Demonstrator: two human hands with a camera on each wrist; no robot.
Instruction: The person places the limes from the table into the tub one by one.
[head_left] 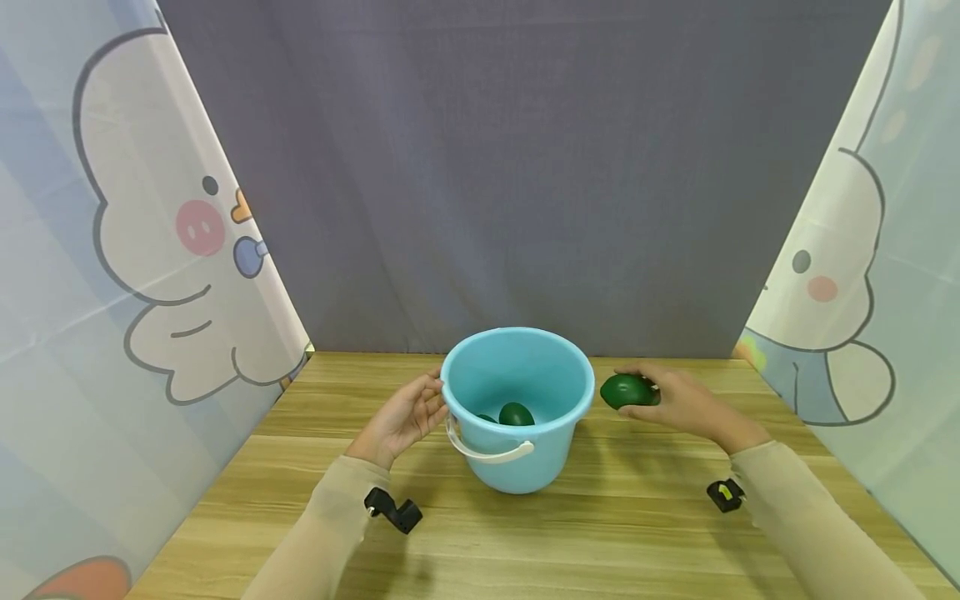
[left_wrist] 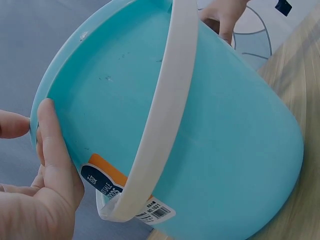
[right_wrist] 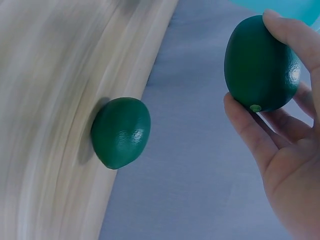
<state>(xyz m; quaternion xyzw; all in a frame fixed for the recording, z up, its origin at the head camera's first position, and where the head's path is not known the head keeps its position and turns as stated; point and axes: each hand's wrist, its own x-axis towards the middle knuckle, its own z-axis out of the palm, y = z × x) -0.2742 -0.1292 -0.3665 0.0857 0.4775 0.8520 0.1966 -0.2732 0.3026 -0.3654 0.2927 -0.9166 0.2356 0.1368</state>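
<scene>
A light blue bucket stands upright on the table, its white handle hanging down the front. My left hand pinches the bucket's left rim, the fingertips right at its edge in the left wrist view. Inside the bucket lie a green lime and part of another, mostly hidden by the front wall. To the right of the bucket, my right hand grips a dark green lime between thumb and fingers, above the table. One more lime rests on the tabletop in the right wrist view.
The wooden table runs back to a grey curtain. Cartoon-printed curtains hang on both sides. A printed label shows on the bucket below its rim. Black mounts are strapped to both wrists.
</scene>
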